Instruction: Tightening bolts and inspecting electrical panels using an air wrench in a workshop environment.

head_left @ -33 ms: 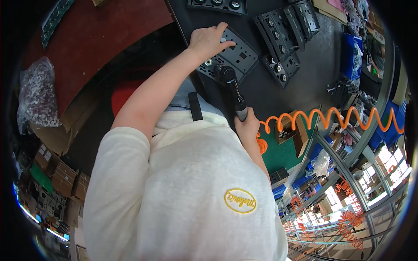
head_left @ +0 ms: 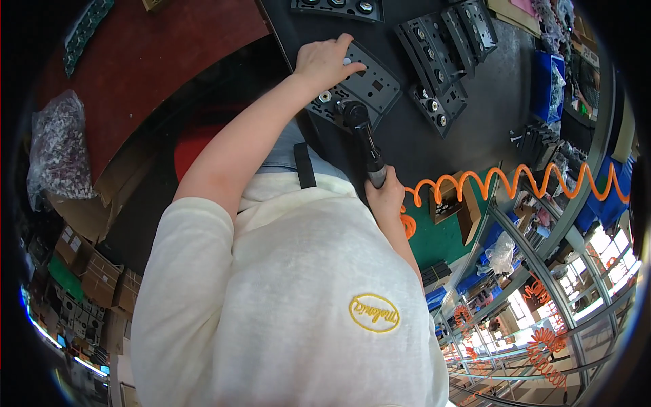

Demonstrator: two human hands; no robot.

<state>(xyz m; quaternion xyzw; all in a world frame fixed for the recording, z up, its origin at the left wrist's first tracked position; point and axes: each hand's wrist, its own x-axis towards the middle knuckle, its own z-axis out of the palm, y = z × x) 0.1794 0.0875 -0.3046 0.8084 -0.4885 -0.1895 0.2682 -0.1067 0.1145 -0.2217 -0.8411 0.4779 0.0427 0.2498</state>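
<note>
Left hand (head_left: 325,62) lies flat, fingers spread, pressing down on a dark grey plastic panel (head_left: 366,85); it pins the panel rather than closing around it. Panel sits on the dark workbench (head_left: 434,146), at the near edge, tilted on the diagonal, with round fittings and cut-outs showing on its face.

Right hand (head_left: 386,197) is closed around the handle of a black powered screwdriver (head_left: 366,146). Tool runs up from the fist; its head rests on the lower edge of the same panel, just beside the left wrist.

Far left: a clear bag of small pale parts (head_left: 57,146) on brown cardboard. Below it, stacked cardboard boxes (head_left: 95,278).

Centre: the person's cream shirt fills the lower frame.

Further right on the bench: several more dark panels (head_left: 434,61) of the same kind, laid side by side, well apart from the hands. An orange coiled hose (head_left: 515,183) stretches from near the right hand out to the right. Small open cardboard box (head_left: 451,203) on a green mat beneath the coil. Blue bin (head_left: 548,85) at the far right edge of the bench. Metal racking (head_left: 542,271) lower right.
</note>
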